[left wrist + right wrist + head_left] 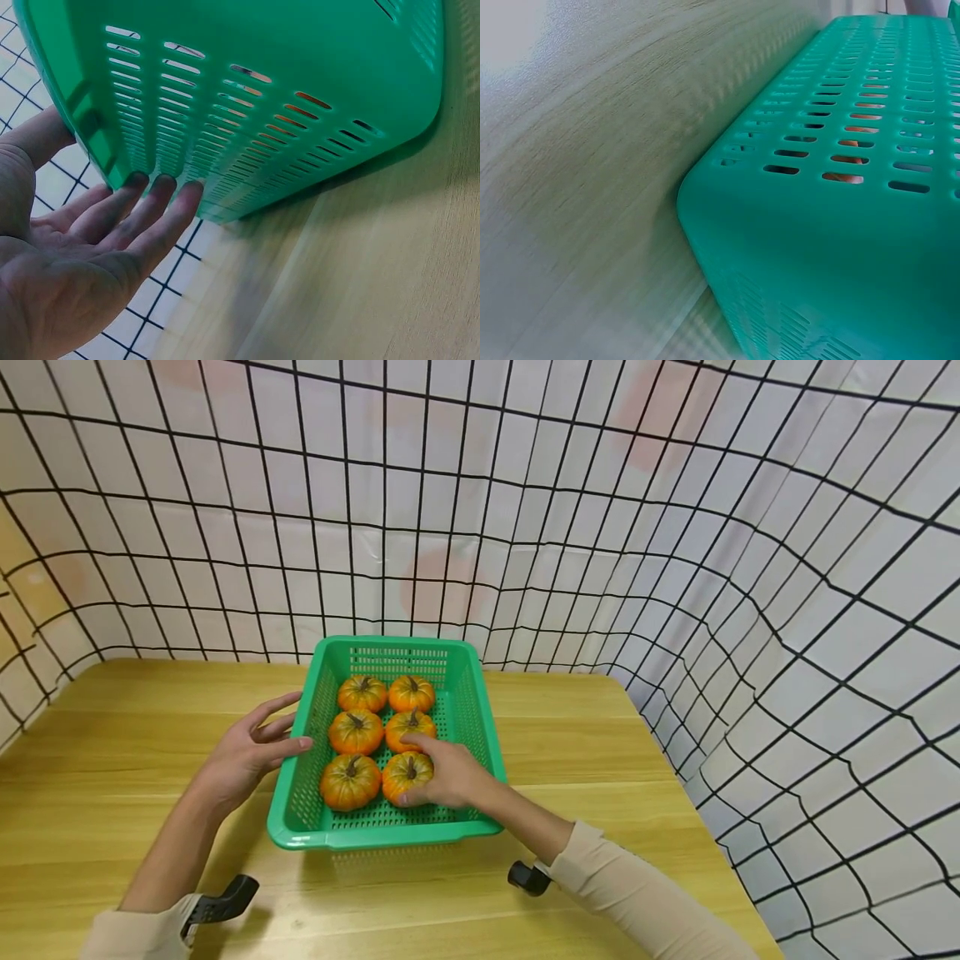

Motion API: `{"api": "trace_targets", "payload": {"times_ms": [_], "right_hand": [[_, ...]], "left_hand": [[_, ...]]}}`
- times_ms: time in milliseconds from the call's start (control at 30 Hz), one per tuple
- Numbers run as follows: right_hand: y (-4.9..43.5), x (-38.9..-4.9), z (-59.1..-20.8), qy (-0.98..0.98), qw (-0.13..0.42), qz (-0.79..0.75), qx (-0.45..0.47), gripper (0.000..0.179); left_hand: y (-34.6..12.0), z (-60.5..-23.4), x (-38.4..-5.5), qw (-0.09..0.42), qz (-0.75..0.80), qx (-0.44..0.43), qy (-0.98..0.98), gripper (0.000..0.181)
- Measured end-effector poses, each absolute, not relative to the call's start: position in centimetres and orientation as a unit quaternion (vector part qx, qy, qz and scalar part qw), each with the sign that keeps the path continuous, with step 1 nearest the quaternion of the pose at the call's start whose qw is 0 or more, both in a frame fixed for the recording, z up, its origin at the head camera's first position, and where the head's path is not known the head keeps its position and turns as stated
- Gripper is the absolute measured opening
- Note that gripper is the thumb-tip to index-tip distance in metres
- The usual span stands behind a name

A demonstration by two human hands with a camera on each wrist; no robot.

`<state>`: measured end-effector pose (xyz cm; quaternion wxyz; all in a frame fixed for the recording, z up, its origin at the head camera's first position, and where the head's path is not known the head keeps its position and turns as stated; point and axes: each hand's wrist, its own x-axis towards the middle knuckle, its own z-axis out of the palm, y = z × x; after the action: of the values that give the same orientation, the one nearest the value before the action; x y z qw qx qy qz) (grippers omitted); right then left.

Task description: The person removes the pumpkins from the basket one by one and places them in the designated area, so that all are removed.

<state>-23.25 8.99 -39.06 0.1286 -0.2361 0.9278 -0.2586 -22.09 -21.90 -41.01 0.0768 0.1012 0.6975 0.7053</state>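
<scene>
A green plastic basket stands on the wooden table, with several small orange pumpkins in two columns inside. At its left side my left hand holds the rim, thumb over the edge. In the left wrist view, the fingertips of this hand touch the slotted outer wall. My right hand reaches over the basket's right wall and grips the front right pumpkin, thumb at its near side and index finger at its far side. The right wrist view shows only the basket's outer wall; the right hand is hidden there.
The wooden table extends to both sides of the basket. A black wire grid over a pale sheet rises behind the table and along its right side. Black wrist camera mounts sit at both cuffs.
</scene>
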Motion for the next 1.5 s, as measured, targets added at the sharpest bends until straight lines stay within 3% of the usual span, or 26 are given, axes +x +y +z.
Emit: {"api": "trace_targets", "payload": {"times_ms": [1500], "right_hand": [[8.75,-23.03,-39.07,0.930,0.156,-0.228,-0.242,0.076]], "left_hand": [[-21.98,-40.99,-22.03,0.079,0.697,0.088,0.707,0.082]]}}
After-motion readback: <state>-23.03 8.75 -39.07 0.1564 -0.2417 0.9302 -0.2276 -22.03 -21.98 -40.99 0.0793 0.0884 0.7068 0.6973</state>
